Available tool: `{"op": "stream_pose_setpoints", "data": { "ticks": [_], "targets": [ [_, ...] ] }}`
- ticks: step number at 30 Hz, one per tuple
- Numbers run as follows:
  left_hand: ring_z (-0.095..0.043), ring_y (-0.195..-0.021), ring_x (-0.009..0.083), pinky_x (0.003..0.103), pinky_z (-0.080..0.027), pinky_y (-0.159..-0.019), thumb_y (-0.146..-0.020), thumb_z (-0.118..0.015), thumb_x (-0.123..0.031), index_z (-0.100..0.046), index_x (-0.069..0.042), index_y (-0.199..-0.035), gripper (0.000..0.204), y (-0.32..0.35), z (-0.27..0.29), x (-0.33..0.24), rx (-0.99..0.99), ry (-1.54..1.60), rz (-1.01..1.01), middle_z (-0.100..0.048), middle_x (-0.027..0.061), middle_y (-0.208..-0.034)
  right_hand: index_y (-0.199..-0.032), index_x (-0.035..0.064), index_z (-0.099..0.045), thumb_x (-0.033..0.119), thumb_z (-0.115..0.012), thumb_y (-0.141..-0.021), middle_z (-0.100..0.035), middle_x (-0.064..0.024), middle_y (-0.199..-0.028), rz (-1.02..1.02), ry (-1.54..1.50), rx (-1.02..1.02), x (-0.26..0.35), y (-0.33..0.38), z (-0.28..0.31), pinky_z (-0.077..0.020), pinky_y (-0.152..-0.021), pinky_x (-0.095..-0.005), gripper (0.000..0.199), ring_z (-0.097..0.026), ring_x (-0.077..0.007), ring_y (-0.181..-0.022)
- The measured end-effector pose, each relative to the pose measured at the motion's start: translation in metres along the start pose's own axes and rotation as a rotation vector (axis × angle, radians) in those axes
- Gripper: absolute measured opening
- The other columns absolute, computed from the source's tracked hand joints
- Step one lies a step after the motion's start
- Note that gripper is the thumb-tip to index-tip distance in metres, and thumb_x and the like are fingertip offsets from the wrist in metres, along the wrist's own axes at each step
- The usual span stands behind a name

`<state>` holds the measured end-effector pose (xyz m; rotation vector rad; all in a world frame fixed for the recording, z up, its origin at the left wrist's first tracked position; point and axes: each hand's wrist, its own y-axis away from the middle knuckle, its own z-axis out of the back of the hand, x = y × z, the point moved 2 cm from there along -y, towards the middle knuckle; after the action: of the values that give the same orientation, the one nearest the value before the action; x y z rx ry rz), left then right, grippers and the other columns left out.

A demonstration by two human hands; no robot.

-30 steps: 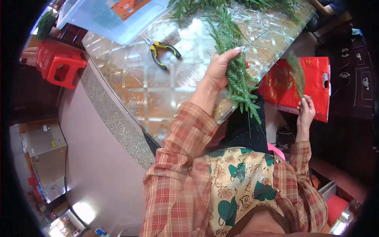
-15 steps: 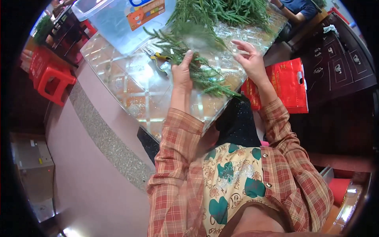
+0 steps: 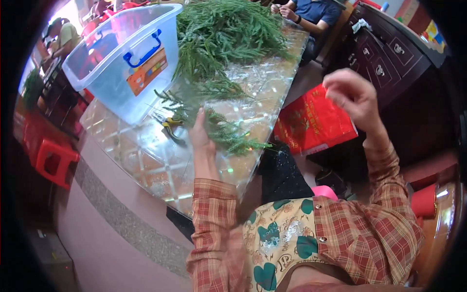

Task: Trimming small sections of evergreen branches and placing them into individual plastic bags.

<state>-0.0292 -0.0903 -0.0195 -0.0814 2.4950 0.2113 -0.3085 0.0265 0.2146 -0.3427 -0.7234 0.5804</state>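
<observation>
My left hand (image 3: 201, 134) is closed round a bunch of green needle-leaved sprigs (image 3: 228, 135) above the near part of the table, thumb on top and the other fingers mostly hidden. Some of the greenery just past the thumb is smeared by motion. Beside this hand lie pliers (image 3: 171, 127) with yellow-and-dark handles. My right hand (image 3: 354, 97) is raised off to the right, over the red bag (image 3: 316, 121), with its fingers curled and slightly blurred. Whatever thin thing they may pinch cannot be made out.
A clear plastic tub (image 3: 104, 80) with blue handles stands at the table's left. Behind lies a large heap of green sprigs (image 3: 228, 31). A glossy cover lies on the table (image 3: 146, 168). A red stool (image 3: 56, 160), dark drawers (image 3: 389, 58) and a co-worker's arm (image 3: 301, 20) surround it.
My right hand has swung up and right, away from the sprigs. My left hand still holds the bunch. The view has shifted, showing more of the tub and heap.
</observation>
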Motion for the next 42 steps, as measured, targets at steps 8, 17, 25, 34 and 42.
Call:
{"op": "stream_pose_setpoints", "data": {
  "ticks": [8,17,25,34,42],
  "targets": [
    [-0.057,-0.07,0.0143,0.029,-0.048,-0.062,-0.086,-0.059,-0.02,-0.061,-0.008,-0.1,0.018,0.008,0.006,0.005,-0.012,-0.035,0.069,-0.061,0.0016,-0.082,-0.103,-0.0056,-0.054,0.007,-0.048,-0.09,-0.057,-0.0109,-0.094,0.412,-0.109,-0.163,0.033,-0.045,0.034,-0.0467,-0.068,-0.0255,0.019,-0.056,-0.0117,-0.078],
    [-0.058,-0.074,0.0167,0.033,-0.049,-0.067,-0.089,-0.055,-0.024,-0.06,-0.01,-0.101,0.019,-0.001,0.002,0.0,0.187,0.019,0.105,-0.061,0.0014,-0.085,-0.102,-0.0048,-0.055,0.006,-0.049,-0.089,-0.057,-0.0105,-0.093,0.166,-0.257,-0.279,0.022,-0.002,-0.003,-0.0465,-0.067,-0.0254,0.018,-0.056,-0.0118,-0.078],
    [-0.06,-0.075,0.0191,0.035,-0.05,-0.068,-0.09,-0.052,-0.024,-0.06,-0.011,-0.1,0.018,0.004,0.0,0.002,0.054,-0.014,0.087,-0.062,0.0033,-0.087,-0.1,-0.0041,-0.055,0.006,-0.05,-0.088,-0.057,-0.0102,-0.091,0.081,-0.341,-0.296,-0.021,0.03,-0.022,-0.0464,-0.066,-0.0253,0.017,-0.056,-0.0119,-0.077],
    [-0.06,-0.073,0.0211,0.037,-0.051,-0.068,-0.089,-0.053,-0.025,-0.06,-0.008,-0.099,0.021,0.026,-0.006,-0.004,0.057,0.055,0.098,-0.063,0.0057,-0.089,-0.099,-0.0034,-0.056,0.006,-0.051,-0.087,-0.058,-0.0098,-0.09,-0.01,-0.409,-0.232,-0.032,0.036,-0.045,-0.0462,-0.065,-0.0252,0.016,-0.056,-0.012,-0.076],
    [-0.06,-0.085,0.0208,0.035,-0.051,-0.073,-0.082,-0.061,-0.015,-0.054,-0.003,-0.113,0.033,-0.012,0.015,0.024,0.127,0.175,0.184,-0.061,0.007,-0.1,-0.098,-0.0027,-0.057,0.006,-0.052,-0.086,-0.058,-0.0094,-0.089,0.083,-0.86,0.108,0.015,-0.025,-0.19,-0.046,-0.065,-0.0251,0.015,-0.056,-0.0121,-0.075]
  ]
}}
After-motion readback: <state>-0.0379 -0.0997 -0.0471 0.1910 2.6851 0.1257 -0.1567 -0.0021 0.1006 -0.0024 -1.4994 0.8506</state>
